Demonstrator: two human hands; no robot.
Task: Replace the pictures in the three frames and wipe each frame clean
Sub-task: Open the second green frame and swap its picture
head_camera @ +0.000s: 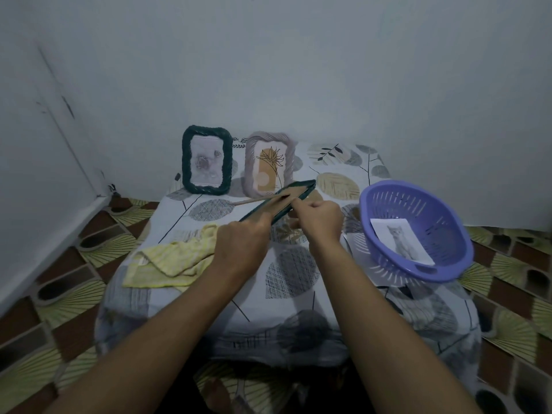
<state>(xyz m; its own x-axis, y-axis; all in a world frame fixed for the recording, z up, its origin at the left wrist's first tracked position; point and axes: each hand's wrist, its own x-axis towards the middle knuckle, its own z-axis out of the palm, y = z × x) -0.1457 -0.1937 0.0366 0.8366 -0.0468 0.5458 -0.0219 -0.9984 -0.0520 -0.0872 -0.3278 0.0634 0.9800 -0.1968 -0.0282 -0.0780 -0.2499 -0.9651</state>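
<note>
Left hand [239, 246] is clamped round the green frame [301, 186], tilted above the table [292, 294] middle; its edge is pinched by the right hand [319, 219].

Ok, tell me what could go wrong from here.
The frame, held tilted by its near end in the left hand, may slip while the right hand works at its back.
Its far end is close to the grey frame and could topple it.
The basket sits tilted at the edge of the table and could tip with the cat picture.

No legible text, label or number on anything here.
</note>
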